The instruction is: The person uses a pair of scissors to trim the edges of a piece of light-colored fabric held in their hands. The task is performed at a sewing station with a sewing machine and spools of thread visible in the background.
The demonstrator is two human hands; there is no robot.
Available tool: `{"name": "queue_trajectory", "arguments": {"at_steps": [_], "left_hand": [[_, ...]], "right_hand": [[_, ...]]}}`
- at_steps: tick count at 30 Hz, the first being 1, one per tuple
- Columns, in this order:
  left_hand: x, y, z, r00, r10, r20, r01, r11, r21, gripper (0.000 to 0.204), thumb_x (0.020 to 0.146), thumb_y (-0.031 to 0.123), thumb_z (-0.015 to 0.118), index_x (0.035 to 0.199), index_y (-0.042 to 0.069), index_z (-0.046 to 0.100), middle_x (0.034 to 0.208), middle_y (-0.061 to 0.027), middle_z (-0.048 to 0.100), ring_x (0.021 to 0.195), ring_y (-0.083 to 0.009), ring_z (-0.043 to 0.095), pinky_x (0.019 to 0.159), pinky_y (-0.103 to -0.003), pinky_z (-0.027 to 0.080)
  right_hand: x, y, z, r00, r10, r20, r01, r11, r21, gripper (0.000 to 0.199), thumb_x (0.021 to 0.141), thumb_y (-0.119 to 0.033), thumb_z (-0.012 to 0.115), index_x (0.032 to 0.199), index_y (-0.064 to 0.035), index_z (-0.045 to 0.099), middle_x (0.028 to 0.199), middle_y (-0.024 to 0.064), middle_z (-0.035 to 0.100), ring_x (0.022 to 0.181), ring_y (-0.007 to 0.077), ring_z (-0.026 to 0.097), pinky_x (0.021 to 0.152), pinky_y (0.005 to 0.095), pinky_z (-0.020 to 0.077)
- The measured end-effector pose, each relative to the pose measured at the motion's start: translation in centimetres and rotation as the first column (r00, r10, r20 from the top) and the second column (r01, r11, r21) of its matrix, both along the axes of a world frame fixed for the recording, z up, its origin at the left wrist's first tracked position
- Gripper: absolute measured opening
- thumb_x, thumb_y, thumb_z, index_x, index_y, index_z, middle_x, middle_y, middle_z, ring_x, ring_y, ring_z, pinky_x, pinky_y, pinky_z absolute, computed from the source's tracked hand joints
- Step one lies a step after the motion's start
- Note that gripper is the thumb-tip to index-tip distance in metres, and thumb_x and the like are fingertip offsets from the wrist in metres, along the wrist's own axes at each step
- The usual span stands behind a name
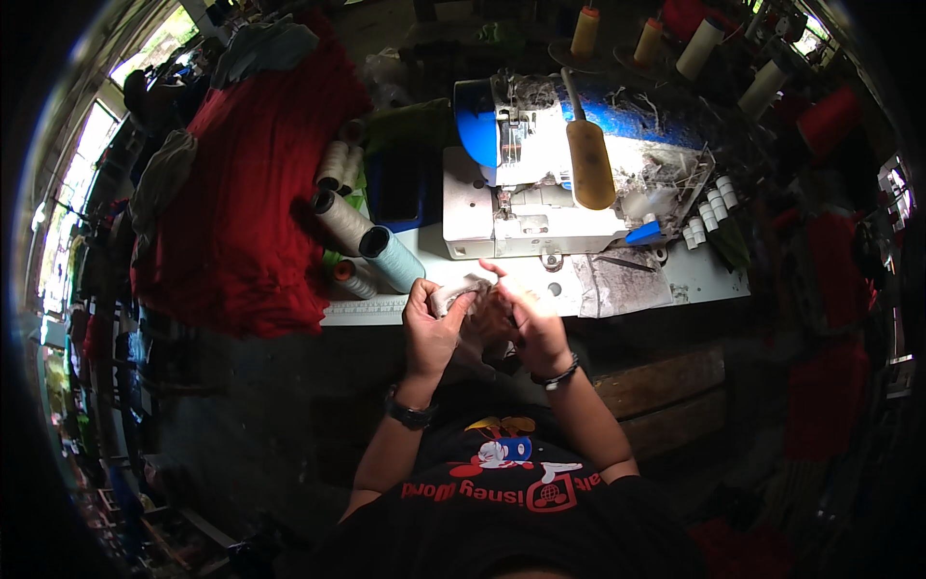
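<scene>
In front of the sewing machine, at the table's near edge, my left hand [434,331] pinches a small piece of pale cloth [467,290] between thumb and fingers. Close on its right is my right hand [540,326], its index finger stretched toward the machine. Its other fingers are curled at the cloth's right side, partly blurred and washed out by the lamp. Darker folds hang between the two hands, and their lower part is lost in shadow. The white sewing machine [465,214] stands just beyond my fingers, with a yellow lamp [590,166] over it.
Red fabric [246,203] is heaped at the left. Beside it stand white thread cones [342,220] and a light blue cone [393,259]. A ruler strip [367,309] runs along the front edge. A stained cloth [627,287] lies right of my hands. More cones [699,48] stand behind.
</scene>
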State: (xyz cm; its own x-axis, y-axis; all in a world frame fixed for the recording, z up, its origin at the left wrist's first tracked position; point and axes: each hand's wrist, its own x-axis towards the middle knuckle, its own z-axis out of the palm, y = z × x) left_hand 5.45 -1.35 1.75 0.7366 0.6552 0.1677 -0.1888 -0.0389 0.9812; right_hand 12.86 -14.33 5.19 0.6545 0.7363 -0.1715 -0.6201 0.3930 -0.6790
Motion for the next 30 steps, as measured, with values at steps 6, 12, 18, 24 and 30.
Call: {"name": "queue_trajectory", "arguments": {"at_steps": [6, 12, 18, 24, 30], "left_hand": [[-0.2, 0.0, -0.5, 1.000, -0.002, 0.016, 0.004, 0.996, -0.084, 0.026, 0.078, -0.003, 0.072, 0.083, 0.007, 0.048, 0.079, 0.0015, 0.056, 0.070, -0.0029, 0.050, 0.066, -0.018, 0.043], [-0.4, 0.0, -0.7, 0.999, -0.041, -0.026, 0.041, 0.999, 0.001, 0.024, 0.080, -0.001, 0.069, 0.082, 0.006, 0.047, 0.076, 0.0027, 0.052, 0.069, -0.0028, 0.047, 0.062, -0.020, 0.041], [-0.5, 0.7, -1.2, 0.994, 0.021, -0.110, -0.013, 0.997, 0.070, 0.023, 0.079, 0.000, 0.070, 0.083, 0.006, 0.048, 0.075, 0.0036, 0.053, 0.069, -0.0025, 0.046, 0.063, -0.020, 0.041], [-0.3, 0.1, -0.4, 0.998, -0.032, -0.054, 0.035, 0.998, 0.053, 0.023, 0.079, 0.002, 0.072, 0.082, 0.006, 0.049, 0.075, 0.0027, 0.055, 0.070, -0.0022, 0.047, 0.063, -0.020, 0.042], [-0.6, -0.8, 0.5, 0.988, -0.052, -0.147, 0.073, 0.987, 0.141, 0.021, 0.078, 0.002, 0.072, 0.081, 0.005, 0.052, 0.074, 0.0028, 0.056, 0.067, -0.0023, 0.048, 0.060, -0.020, 0.042]], "right_hand": [[2.4, -1.2, 0.3, 0.784, -0.116, 0.610, 0.293, 0.935, -0.199, 0.036, 0.089, -0.011, 0.062, 0.122, 0.0005, 0.055, 0.067, -0.0073, 0.043, 0.057, 0.0003, 0.036, 0.051, 0.0151, 0.0316], [2.9, 1.0, -3.5, 0.514, 0.100, 0.852, 0.347, 0.884, -0.313, 0.032, 0.079, -0.018, 0.070, 0.106, -0.0018, 0.063, 0.084, 0.0134, 0.068, 0.070, 0.0192, 0.066, 0.065, 0.0292, 0.0502], [2.7, -0.5, -0.3, 0.148, 0.386, 0.910, 0.499, 0.766, -0.406, 0.041, 0.072, -0.010, 0.067, 0.111, -0.0014, 0.057, 0.081, 0.0170, 0.064, 0.070, 0.0284, 0.063, 0.063, 0.0346, 0.0496], [2.4, -0.5, -1.2, -0.107, 0.276, 0.955, 0.563, 0.809, -0.170, 0.037, 0.073, -0.011, 0.066, 0.107, -0.0013, 0.056, 0.076, 0.0157, 0.059, 0.068, 0.0333, 0.059, 0.060, 0.0402, 0.0481], [1.7, -0.3, -2.2, -0.132, 0.400, 0.907, 0.613, 0.752, -0.243, 0.038, 0.072, -0.013, 0.066, 0.104, 0.0015, 0.053, 0.084, 0.0191, 0.058, 0.080, 0.0354, 0.059, 0.071, 0.0418, 0.0479]]}}
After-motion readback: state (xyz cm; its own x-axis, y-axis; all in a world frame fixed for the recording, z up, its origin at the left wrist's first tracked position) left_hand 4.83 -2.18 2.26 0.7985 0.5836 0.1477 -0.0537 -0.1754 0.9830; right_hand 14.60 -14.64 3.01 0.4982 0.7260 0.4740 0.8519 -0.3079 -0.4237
